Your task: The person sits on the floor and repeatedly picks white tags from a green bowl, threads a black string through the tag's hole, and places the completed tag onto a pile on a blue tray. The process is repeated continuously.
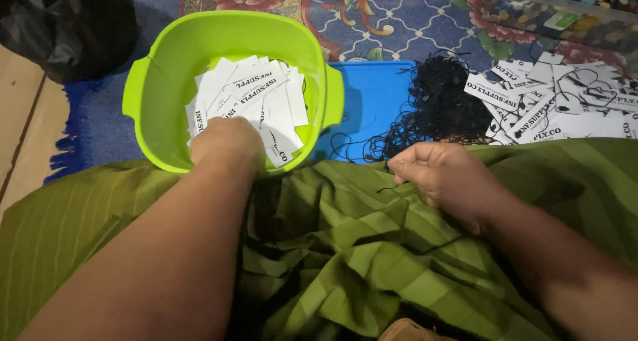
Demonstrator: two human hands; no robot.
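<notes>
Left hand [226, 142] reaches down into lime-green plastic tub [156, 82], knuckles up, fingers curled among white paper tags [249, 92] heaped inside; whether it grips one cannot be told, fingertips hidden. Right hand [442, 175] rests on green striped cloth [345, 248] over lap, loosely clenched, thumb and forefinger apparently pinching thin black string [392, 189]. Tangle of black strings [438, 105] lies beyond it on blue lid [372, 92]. More strung tags [558, 102] piled far right, on patterned rug [399, 15].
</notes>
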